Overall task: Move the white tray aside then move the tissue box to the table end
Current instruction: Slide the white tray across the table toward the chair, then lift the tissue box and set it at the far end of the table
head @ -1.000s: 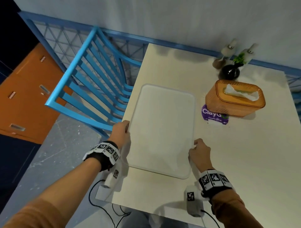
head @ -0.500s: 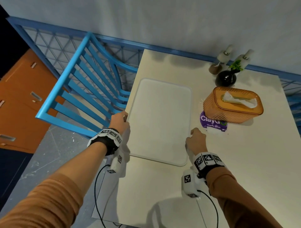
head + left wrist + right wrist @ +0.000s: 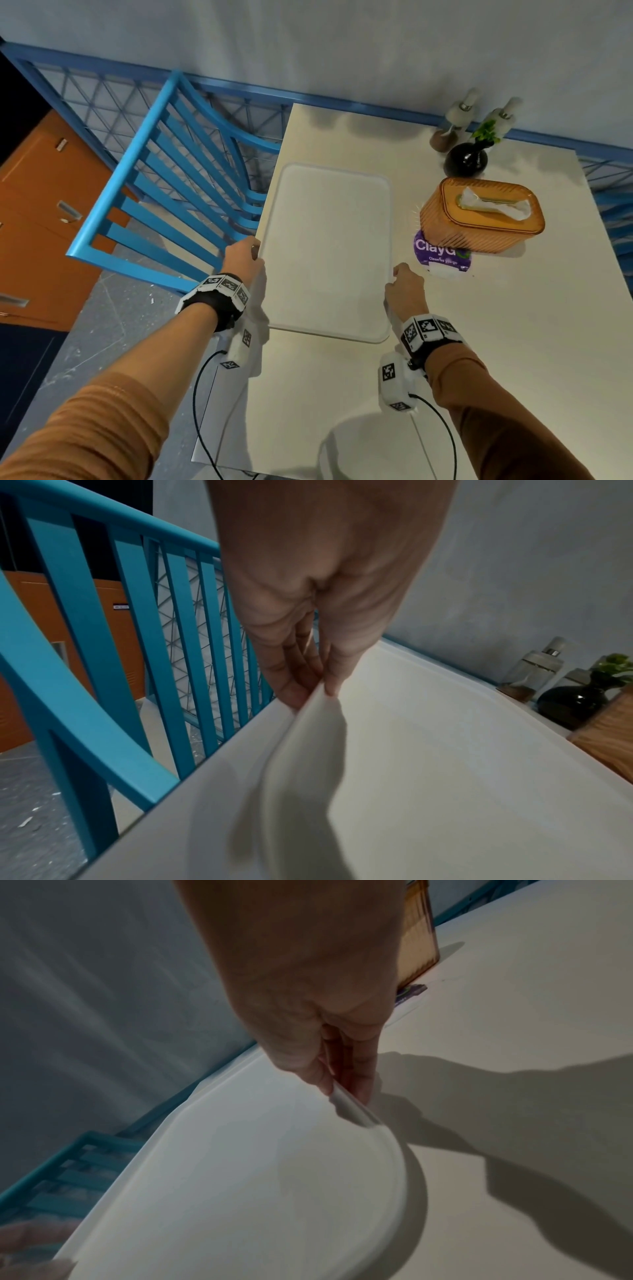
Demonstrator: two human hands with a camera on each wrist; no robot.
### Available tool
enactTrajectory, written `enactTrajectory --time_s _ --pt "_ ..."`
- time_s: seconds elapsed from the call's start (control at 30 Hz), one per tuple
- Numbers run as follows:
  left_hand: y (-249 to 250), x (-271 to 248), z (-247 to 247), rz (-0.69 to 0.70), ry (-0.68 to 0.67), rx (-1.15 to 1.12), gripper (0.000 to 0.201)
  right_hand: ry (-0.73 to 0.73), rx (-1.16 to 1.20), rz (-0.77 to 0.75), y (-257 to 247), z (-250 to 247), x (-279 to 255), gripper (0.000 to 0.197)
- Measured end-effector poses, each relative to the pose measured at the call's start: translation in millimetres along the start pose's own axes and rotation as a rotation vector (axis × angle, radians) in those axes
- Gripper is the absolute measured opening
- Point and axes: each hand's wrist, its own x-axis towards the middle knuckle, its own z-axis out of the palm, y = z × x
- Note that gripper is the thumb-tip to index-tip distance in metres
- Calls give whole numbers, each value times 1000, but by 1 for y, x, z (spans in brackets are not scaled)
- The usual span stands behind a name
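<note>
The white tray (image 3: 329, 246) (image 3: 428, 737) (image 3: 257, 1177) lies along the left part of the cream table (image 3: 513, 342). My left hand (image 3: 245, 257) (image 3: 308, 685) pinches its left rim, thumb on top and fingers beneath. On the opposite side my right hand (image 3: 402, 284) (image 3: 342, 1088) pinches the right rim the same way. The near end of the tray looks slightly raised off the table. The orange tissue box (image 3: 479, 214), with a white tissue poking out, stands to the right of the tray, apart from both hands.
A purple ClayGo pack (image 3: 442, 255) lies partly under the tissue box. A black vase with a green sprig (image 3: 467, 157) and two bottles (image 3: 459, 116) stand at the far wall. A blue chair (image 3: 178, 185) is tight against the table's left edge.
Both hands have carried the tray farther from me along the table's left side. The tissue box has not moved.
</note>
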Motion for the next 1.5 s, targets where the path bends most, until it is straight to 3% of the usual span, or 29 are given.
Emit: enactTrajectory --time_s 0.33,0.5,0.67,0.87,1.0,1.1,1.3,1.5 --pt "-3 -10 -2 -10 -4 87 32 -92 119 -42 14 -2 -14 31" --pt "15 -30 -1 63 37 158 50 -178 193 -118 47 -27 -33 31" --pt "85 -53 12 184 25 80 48 -126 219 -135 96 -106 -28 14" --pt "189 -61 57 238 -25 -42 43 -23 466 -65 155 -200 15 20" --pt "246 -55 107 154 -20 -211 39 -58 776 68 180 -225 57 17" --pt "276 -45 142 30 -40 -371 50 -94 884 97 185 -228 85 8" --pt "311 -37 186 -165 -122 -581 62 -256 912 159 173 -219 132 56" --pt "317 -36 205 -246 -110 -716 58 -392 924 144 168 -211 155 69"
